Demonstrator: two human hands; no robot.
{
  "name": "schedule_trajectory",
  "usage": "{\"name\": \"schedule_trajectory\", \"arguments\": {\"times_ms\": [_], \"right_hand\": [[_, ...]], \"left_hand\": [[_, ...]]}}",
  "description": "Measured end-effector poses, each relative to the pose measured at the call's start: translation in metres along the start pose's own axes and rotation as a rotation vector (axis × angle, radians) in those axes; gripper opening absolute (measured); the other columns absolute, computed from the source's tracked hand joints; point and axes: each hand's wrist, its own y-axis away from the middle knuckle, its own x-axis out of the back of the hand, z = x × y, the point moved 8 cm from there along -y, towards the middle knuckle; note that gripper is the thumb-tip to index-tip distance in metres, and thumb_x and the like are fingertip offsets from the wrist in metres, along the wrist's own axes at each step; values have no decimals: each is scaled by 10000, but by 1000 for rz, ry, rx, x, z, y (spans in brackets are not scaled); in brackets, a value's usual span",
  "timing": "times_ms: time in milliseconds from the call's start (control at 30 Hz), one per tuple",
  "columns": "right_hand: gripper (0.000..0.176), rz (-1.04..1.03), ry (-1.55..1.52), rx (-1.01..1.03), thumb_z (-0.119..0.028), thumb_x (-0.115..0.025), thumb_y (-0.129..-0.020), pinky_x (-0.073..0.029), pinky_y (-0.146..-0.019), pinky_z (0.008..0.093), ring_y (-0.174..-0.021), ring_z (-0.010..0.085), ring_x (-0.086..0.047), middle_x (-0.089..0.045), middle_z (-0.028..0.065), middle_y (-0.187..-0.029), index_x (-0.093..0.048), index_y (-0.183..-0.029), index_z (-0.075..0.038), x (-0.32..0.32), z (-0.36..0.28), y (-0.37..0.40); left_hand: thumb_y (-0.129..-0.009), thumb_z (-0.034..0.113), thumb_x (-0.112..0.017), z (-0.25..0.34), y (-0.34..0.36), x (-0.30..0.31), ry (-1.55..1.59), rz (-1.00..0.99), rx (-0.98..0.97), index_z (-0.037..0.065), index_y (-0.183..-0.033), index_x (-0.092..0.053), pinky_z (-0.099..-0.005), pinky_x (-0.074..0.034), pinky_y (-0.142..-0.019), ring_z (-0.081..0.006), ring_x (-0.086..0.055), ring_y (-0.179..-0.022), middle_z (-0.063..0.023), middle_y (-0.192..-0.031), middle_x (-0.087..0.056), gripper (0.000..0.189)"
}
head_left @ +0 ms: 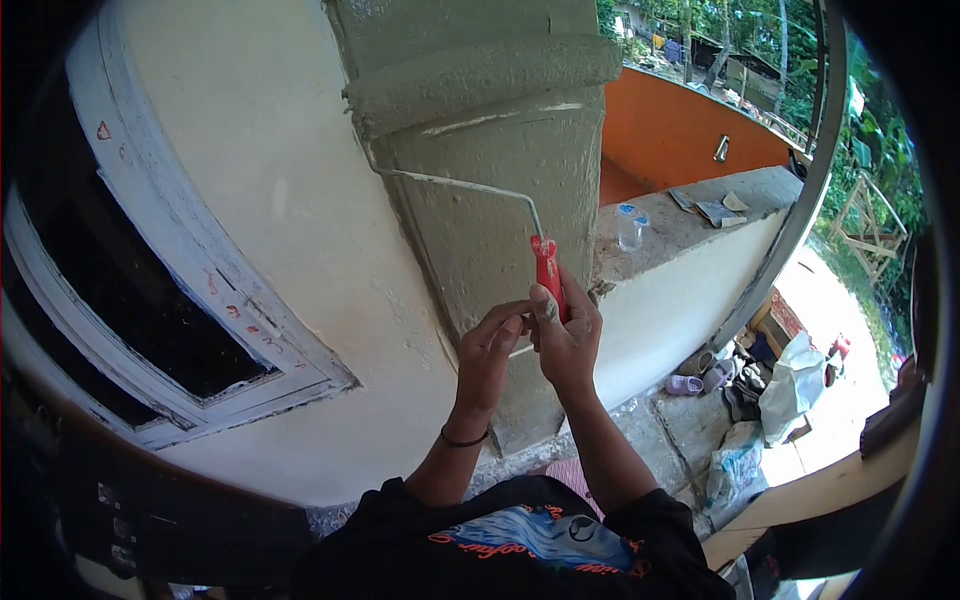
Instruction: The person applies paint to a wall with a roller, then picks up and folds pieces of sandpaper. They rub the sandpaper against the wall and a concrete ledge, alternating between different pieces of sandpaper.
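Note:
My right hand (570, 335) is closed around the red handle of a paint roller (545, 262), with its thumb along the grip. From the handle a bent metal rod runs up and left to a wide roller sleeve coated in grey-green paint. The sleeve lies across the upper part of a pillar (480, 210) covered in the same wet-looking paint. Beside the right hand, my left hand (485, 355) has its fingers curled in, the tips meeting the right hand near the base of the handle. What those fingers hold, if anything, is hidden.
A white-framed window (220, 300) stands left in a cream wall (270, 190). To the right, a low wall (680, 235) carries a clear plastic cup (631, 228) and flat scraps (715, 208). Shoes (718, 375) and plastic bags (795, 390) lie on the floor beyond.

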Motion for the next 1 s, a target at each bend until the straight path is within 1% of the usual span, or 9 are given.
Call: {"name": "schedule_trajectory", "arguments": {"times_ms": [100,133,167,200,333,600,767,833,1000], "right_hand": [[416,24,-14,-58,-263,-610,-871,-420,-561,212,-643,62,-501,-570,28,-740,-544,-1151,38,21,25,21],[441,6,-92,-187,-298,-595,-879,-369,-461,195,-522,46,-458,-524,0,-655,-533,-1176,21,27,28,30],[491,5,-95,-166,-328,-597,-876,-328,-397,196,-442,39,-416,-471,-20,-585,-500,-1208,20,37,34,37],[524,9,-111,-185,-353,-593,-874,-323,-390,195,-430,41,-415,-463,-21,-567,-485,-1216,29,53,47,53],[591,84,-61,-264,-431,-578,-862,-302,-364,185,-394,43,-409,-446,-20,-537,-469,-1211,34,100,70,105],[431,256,26,-643,-275,-565,-896,-281,-355,178,-388,37,-371,-437,-25,-544,-475,-1198,19,184,95,238],[487,370,133,-856,-252,-577,-889,-288,-352,181,-389,33,-377,-430,-35,-542,-438,-1277,6,208,104,287],[505,358,169,-956,-251,-584,-884,-297,-351,182,-392,34,-390,-429,-38,-539,-428,-1296,-4,211,110,294],[402,322,269,-1076,-245,-598,-871,-303,-336,191,-378,40,-400,-428,-31,-517,-522,-1190,-11,215,115,299]], "left_hand": [[-931,200,-482,-14,14,4,-70,9,79,-29,-1098,-591,-282,-438,-837,-140,-570,-917,-95,-1024,-611,304],[-931,200,-482,-20,19,8,-69,21,89,-29,-1098,-591,-282,-438,-837,-140,-570,-917,-95,-1024,-611,304],[-930,238,-483,-31,26,14,-119,29,140,-29,-1098,-591,-284,-433,-844,-141,-570,-907,-94,-1022,-619,334],[-928,277,-485,-44,33,21,-169,47,197,-30,-1097,-592,-285,-428,-852,-141,-571,-897,-94,-1020,-628,366],[-924,241,-500,-83,53,45,-203,82,292,-33,-1076,-599,-267,-439,-800,-125,-562,-855,-93,-996,-644,328],[-912,225,-527,-155,119,68,-207,86,601,-16,-1080,-601,-235,-438,-770,-96,-556,-823,-75,-960,-651,302],[-911,237,-525,-198,150,62,-78,82,827,9,-1101,-588,-227,-448,-740,-78,-558,-787,-55,-947,-648,304],[-912,238,-522,-205,150,58,-83,57,843,5,-1100,-587,-225,-448,-740,-76,-558,-786,-56,-948,-647,306],[-913,234,-516,-207,146,51,-109,28,845,0,-1098,-586,-222,-446,-739,-72,-555,-786,-59,-948,-647,306]]}}
